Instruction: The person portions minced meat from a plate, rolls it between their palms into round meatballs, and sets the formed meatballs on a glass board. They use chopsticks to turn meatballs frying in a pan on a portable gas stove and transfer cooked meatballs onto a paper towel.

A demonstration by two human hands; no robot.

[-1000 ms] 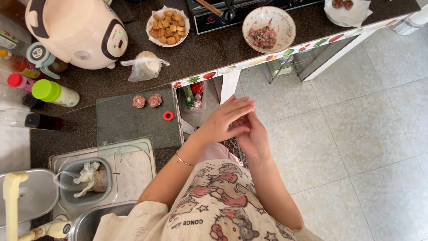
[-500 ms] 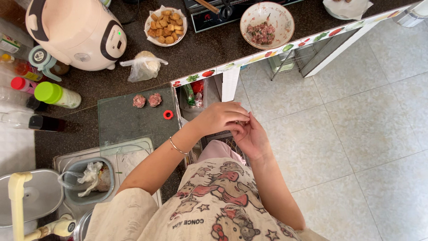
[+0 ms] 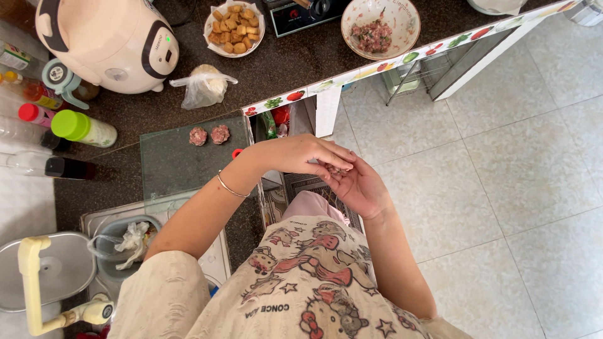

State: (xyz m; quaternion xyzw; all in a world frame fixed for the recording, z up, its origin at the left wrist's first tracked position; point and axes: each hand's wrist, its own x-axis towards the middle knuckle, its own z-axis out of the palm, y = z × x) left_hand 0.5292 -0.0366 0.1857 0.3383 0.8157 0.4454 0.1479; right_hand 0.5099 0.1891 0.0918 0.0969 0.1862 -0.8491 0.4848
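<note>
Two hands: left hand (image 3: 301, 154) lies palm down over the upturned right hand (image 3: 358, 188), out past the counter's front edge and above the floor tiles.
Fingers: both sets curl loosely toward each other, cupped rather than clenched; between them shows a small pinkish lump of minced meat (image 3: 333, 168), mostly covered by the left fingertips.
Landmark: glass cutting board (image 3: 188, 166), lying on the dark counter just left of the hands.
Finished pieces: two meatballs (image 3: 209, 135) sit side by side at the board's far edge, close together.
Meat supply: bowl of minced meat (image 3: 380, 25) stands well beyond the board, to its far right.
Other things: plate of fried tofu pieces (image 3: 233, 25) beyond the board; white rice cooker (image 3: 103, 41) to its far left; knotted plastic bag (image 3: 204, 88) between cooker and board; green-capped bottle (image 3: 81, 127) left of the board.
Doing it well: my judgement is that light, even pressure with circling palms would round the lump; squeezing hard would likely flatten or crack it, and matching the size of the two on the board would help them cook alike.
</note>
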